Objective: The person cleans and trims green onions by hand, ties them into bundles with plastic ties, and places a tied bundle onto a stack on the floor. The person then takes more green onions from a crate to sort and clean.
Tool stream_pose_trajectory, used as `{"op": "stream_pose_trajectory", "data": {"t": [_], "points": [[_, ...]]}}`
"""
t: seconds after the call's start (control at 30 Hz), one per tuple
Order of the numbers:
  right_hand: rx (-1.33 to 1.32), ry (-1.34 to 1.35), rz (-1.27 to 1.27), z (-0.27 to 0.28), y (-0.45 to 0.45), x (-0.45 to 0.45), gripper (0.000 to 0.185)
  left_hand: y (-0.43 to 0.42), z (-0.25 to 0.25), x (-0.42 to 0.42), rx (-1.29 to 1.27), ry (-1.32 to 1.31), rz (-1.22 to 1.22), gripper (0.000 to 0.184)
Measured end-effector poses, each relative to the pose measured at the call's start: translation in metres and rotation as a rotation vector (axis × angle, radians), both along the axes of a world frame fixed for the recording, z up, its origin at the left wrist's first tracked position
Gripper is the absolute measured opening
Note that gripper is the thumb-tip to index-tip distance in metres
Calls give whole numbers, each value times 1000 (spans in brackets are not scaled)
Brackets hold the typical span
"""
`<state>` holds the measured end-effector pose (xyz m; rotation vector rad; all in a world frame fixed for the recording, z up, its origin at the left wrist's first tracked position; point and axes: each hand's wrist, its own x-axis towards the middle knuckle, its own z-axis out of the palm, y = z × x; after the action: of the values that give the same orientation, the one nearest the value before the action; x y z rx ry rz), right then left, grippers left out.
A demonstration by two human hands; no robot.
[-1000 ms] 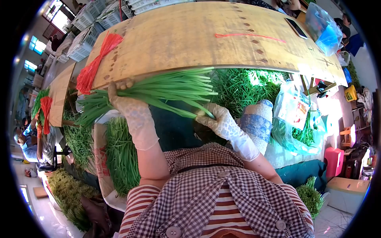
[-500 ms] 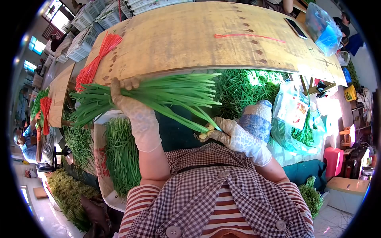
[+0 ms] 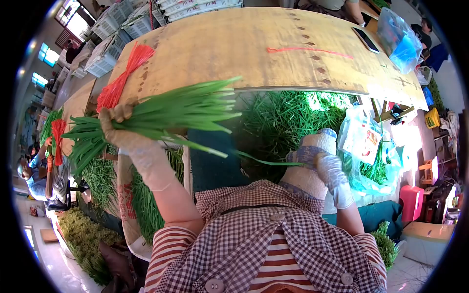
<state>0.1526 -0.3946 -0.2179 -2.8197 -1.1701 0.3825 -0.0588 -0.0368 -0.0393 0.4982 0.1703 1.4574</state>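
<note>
My left hand (image 3: 119, 129), in a pale glove, is closed around a bunch of garlic chives (image 3: 171, 110). The cut pale ends point right and the leafy tips hang left of my fist. My gloved right hand (image 3: 333, 173) is off to the right, apart from the bunch, its fingers curled and slightly blurred. A single chive leaf (image 3: 266, 161) trails leftward from its fingertips. Beside this hand is a blue-and-white cloth wrap (image 3: 312, 146). More chives (image 3: 146, 205) lie in a white-lined container (image 3: 126, 205) below my left forearm.
Ahead spans a wooden table (image 3: 229, 44) with a bundle of red ties (image 3: 124, 75), one loose red tie (image 3: 310, 50) and a phone (image 3: 365, 39). Loose greens (image 3: 293, 112) are heaped below its edge. Plastic bags (image 3: 361, 141) hang at right; other people are nearby.
My left hand has carried the bunch left and slightly lower. My right hand has pulled away rightward from the stalk ends, with a single leaf trailing from it.
</note>
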Motion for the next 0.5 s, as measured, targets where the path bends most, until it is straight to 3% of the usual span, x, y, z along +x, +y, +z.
{"op": "stream_pose_trajectory", "data": {"t": [0.03,0.1,0.17,0.23,0.27,0.33,0.37,0.4,0.47,0.5], "points": [[-330,-145,-63,-27,-10,18,26,0,3,-5,93,-70,-160,30],[360,-133,212,87,27,-1,41,-4,7,-13,275,-206,-476,28],[822,-63,388,139,64,-16,76,-27,11,-3,220,-233,-665,23],[850,193,511,168,91,-34,107,-34,13,5,202,-198,-831,21],[751,582,554,164,106,-39,114,-27,9,9,207,-267,-962,10],[659,1127,639,136,137,-53,123,-11,11,20,121,-72,-602,10],[682,1288,696,118,151,-66,124,-4,18,30,131,-41,-470,13],[738,1274,625,119,162,-74,107,2,26,40,134,-3,-337,17],[749,1282,439,150,183,-81,77,74,11,64,217,-63,-509,19],[704,1303,321,168,196,-78,63,67,28,80,239,-23,-462,18]]}}
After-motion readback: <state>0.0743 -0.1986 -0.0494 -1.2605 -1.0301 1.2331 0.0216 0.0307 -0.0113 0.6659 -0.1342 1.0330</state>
